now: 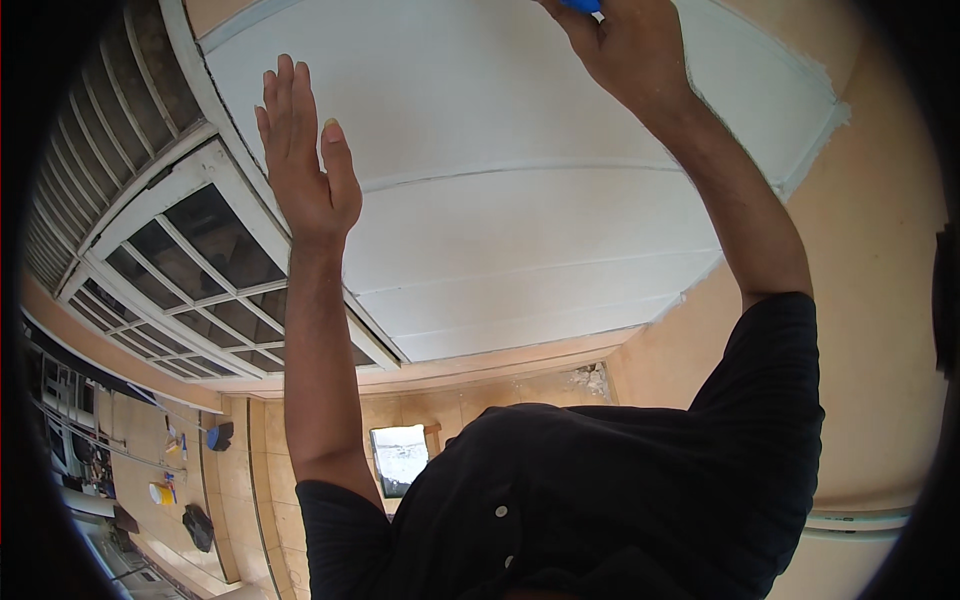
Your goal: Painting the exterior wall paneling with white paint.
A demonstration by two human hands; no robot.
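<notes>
At the top edge my right hand (635, 50) is closed around a blue object (583, 4). Only a small piece of it shows, and the rest is cut off by the frame, so I cannot tell its kind. My left hand (308, 165) is raised with the fingers stretched out and the thumb apart, holding nothing. It is in front of the left part of a white-coated wall (520, 220), near the window frame; I cannot tell whether it touches. The coating has ragged edges on the right, against peach-coloured wall (870, 220).
A white-framed window (205, 245) with dark panes stands at the left. On the floor below lies a tray (402, 460) with white material, and rubble (592, 380) sits by the corner. A yellow-and-white bucket (160, 492), a black bag (198, 527) and a dustpan-like blue item (220, 436) lie farther left.
</notes>
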